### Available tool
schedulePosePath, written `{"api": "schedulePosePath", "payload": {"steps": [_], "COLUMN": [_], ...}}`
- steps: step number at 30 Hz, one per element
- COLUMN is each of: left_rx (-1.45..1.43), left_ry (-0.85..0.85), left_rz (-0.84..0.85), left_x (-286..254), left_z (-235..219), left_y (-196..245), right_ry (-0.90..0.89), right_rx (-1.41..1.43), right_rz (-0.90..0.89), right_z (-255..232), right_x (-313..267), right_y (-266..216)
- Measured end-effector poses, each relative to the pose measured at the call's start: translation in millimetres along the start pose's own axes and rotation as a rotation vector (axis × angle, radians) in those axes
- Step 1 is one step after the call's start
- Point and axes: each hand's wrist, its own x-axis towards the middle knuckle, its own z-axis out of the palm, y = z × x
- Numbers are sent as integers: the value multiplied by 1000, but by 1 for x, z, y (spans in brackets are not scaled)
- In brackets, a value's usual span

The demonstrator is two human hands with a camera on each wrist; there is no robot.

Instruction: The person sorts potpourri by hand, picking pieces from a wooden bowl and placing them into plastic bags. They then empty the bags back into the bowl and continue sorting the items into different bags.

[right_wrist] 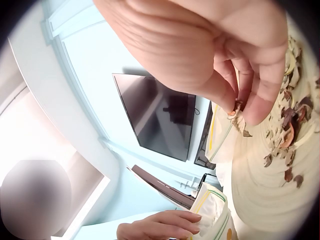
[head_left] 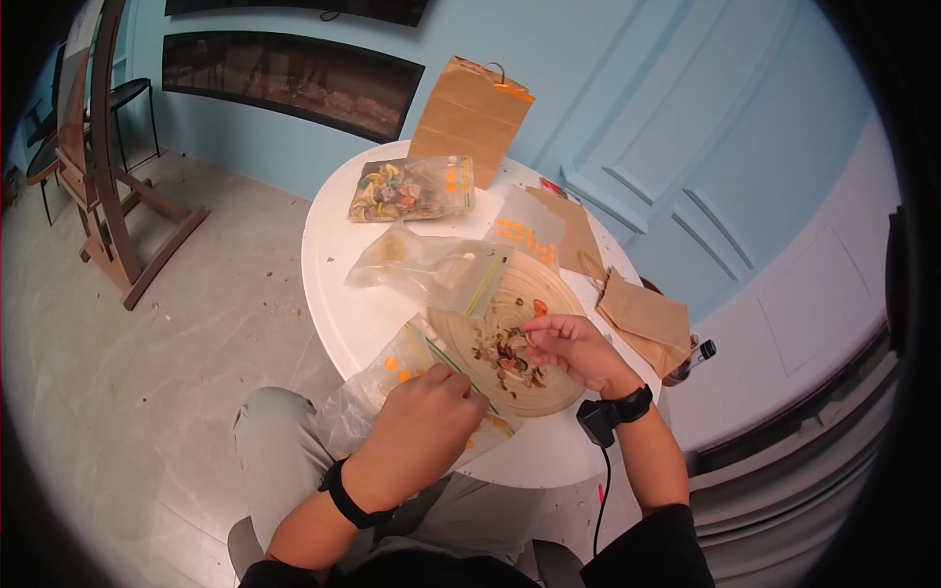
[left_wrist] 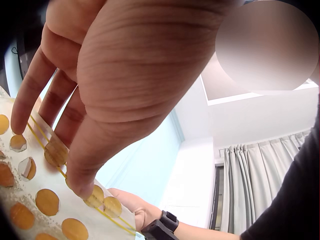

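Observation:
Between thumb and fingertips, my right hand (head_left: pixel 578 355) pinches a small dried piece (right_wrist: pixel 240 120) above a round wooden board (head_left: pixel 564 392). Dried petals and leaves (right_wrist: pixel 290 131) lie scattered on the board, with an orange piece (head_left: pixel 540 308) near its upper part. My left hand (head_left: pixel 423 423) grips the zip edge of a clear bag (left_wrist: pixel 30 185) with orange round stickers, thumb on one side and fingers on the other. The bag's mouth stands apart in the right wrist view. An emptier clear bag (head_left: pixel 421 269) lies against the board's left side.
A filled bag of dried pieces (head_left: pixel 407 191) lies at the back of the white table (head_left: pixel 328 245). Behind it stands a paper bag (head_left: pixel 472 113). Another paper bag (head_left: pixel 642 318) and a dark bottle (head_left: pixel 701 353) are at the right. A wooden easel (head_left: pixel 103 196) stands left.

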Motion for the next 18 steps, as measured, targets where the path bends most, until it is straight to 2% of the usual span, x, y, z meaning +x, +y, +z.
{"api": "schedulePosePath", "payload": {"steps": [3,6,9,15,18], "left_rx": [-4,-10,-5,2,14], "left_ry": [2,15,10,36,29], "left_rz": [-3,1,-3,14,31], "left_x": [0,0,0,0,-1], "left_z": [-1,-1,-1,-3,-2], "left_y": [0,-2,-1,0,-2], "right_ry": [-4,-84,-151,-276,-274], "right_rx": [74,156,31,-341,-502], "right_rz": [27,30,72,-68,-101], "right_z": [2,11,22,64,74], "right_x": [0,-6,-11,-25,-33], "right_y": [-2,-9,-9,-16,-14]}}
